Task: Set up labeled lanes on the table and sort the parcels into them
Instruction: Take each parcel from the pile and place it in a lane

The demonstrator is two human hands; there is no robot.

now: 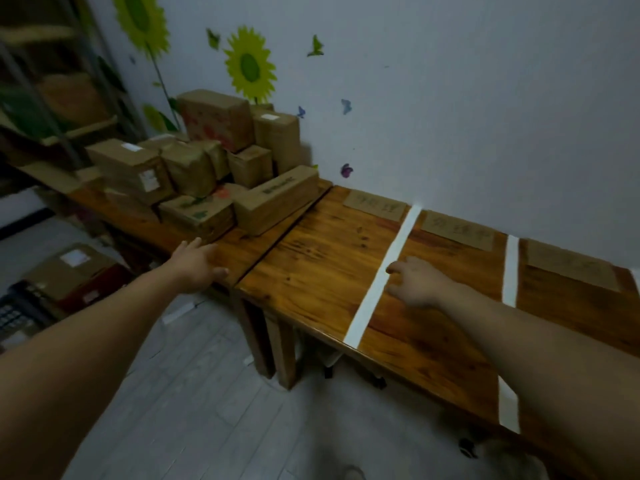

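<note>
1. Left hand [197, 266], fingers spread and grasping nothing, reaches over the left table [242, 247] near the parcels [207, 161].
2. Right hand [415, 285], relaxed and empty, hovers beside a tape strip [381, 282].
3. The parcels sit stacked on the left table.
4. Labels [457, 232] lie along the wall on the right table [311, 265].

A long white tape strip [384, 271] runs across the wooden surface [311, 258] from back to front. The right hand [419, 285] is just to the right of this strip. Its fingers are loose, its fingertips are at the strip's edge, and it holds nothing. The left hand [195, 268] is well to the left of the strip, flat with straight fingers over the front edge. Farther left, at the back, sits a pile of brown boxes [207, 168]. A second tape strip [510, 271] lies to the right. Three brown card labels [375, 205] lie by the wall [450, 98], and their writing is too blurry to read.
</note>
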